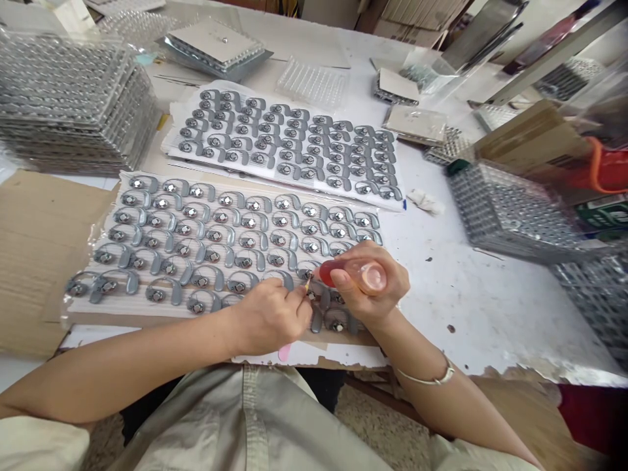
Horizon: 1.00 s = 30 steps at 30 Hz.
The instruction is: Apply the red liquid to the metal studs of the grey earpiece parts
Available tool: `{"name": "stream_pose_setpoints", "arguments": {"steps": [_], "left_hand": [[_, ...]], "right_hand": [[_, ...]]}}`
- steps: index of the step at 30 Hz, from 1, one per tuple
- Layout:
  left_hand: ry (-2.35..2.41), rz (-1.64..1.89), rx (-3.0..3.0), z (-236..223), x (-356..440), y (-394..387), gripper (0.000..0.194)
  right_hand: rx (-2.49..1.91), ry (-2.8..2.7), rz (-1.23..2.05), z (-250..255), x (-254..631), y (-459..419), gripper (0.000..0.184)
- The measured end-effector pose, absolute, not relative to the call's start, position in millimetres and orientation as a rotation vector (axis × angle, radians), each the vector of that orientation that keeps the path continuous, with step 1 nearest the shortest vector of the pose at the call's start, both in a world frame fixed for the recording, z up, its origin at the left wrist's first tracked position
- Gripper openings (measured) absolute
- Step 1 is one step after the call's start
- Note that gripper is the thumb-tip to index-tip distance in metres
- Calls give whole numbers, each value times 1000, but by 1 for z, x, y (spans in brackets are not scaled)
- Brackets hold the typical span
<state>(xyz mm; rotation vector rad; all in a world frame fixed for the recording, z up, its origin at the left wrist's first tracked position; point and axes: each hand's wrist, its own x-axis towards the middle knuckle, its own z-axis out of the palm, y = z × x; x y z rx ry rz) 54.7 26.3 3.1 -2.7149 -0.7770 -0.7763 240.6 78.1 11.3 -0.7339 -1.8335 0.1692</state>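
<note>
Right hand (267,318) pinching, left hand (367,282) curled upright just beside it, both bare

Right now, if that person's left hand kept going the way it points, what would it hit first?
Probably the gray hooked piece with a metal disc just beyond the small applicator in the left hand, though depth is hard to judge here.

Grey hook-shaped parts (220,242) with silver centres in tidy rows on white sheets (171,145), red-tipped amber squeeze bottle (360,275) at centre, yellow-tipped tool (308,283), tan cardboard (44,255) at 9 o'clock, orange loop (601,167) at 3 o'clock, beige shirt (245,418) at 6 o'clock
</note>
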Motion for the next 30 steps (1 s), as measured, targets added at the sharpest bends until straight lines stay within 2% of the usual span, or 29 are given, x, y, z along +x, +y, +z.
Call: {"name": "stream_pose_setpoints", "arguments": {"steps": [30], "left_hand": [[-803, -852, -2744, 4, 53, 28, 22]], "right_hand": [[-738, -1750, 139, 9, 251, 79, 17]]}}
